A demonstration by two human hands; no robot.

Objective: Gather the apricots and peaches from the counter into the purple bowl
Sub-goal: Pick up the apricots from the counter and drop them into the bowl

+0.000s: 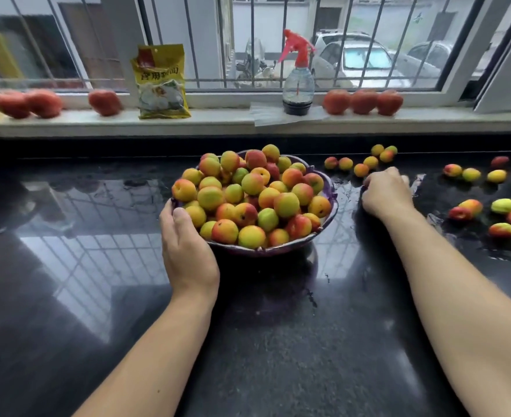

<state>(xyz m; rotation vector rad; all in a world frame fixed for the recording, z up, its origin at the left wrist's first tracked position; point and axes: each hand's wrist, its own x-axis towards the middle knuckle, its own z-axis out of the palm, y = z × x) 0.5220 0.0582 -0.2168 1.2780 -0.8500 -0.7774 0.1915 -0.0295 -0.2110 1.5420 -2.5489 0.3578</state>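
Two hands at work: left hand [188, 248] grips purple bowl [323, 228] rim, bowl heaped with fruit; right hand [386, 194] curled knuckles-up on counter [278, 341], grasp hidden, cannot tell.

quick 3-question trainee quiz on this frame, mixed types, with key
1. True or false: the left hand grips the rim of the purple bowl.
2. The spray bottle stands: A) in the bowl B) on the windowsill C) on the counter
3. Fill in: the loose apricots lie to the ___ of the bowl.

Key: 1 true; 2 B; 3 right
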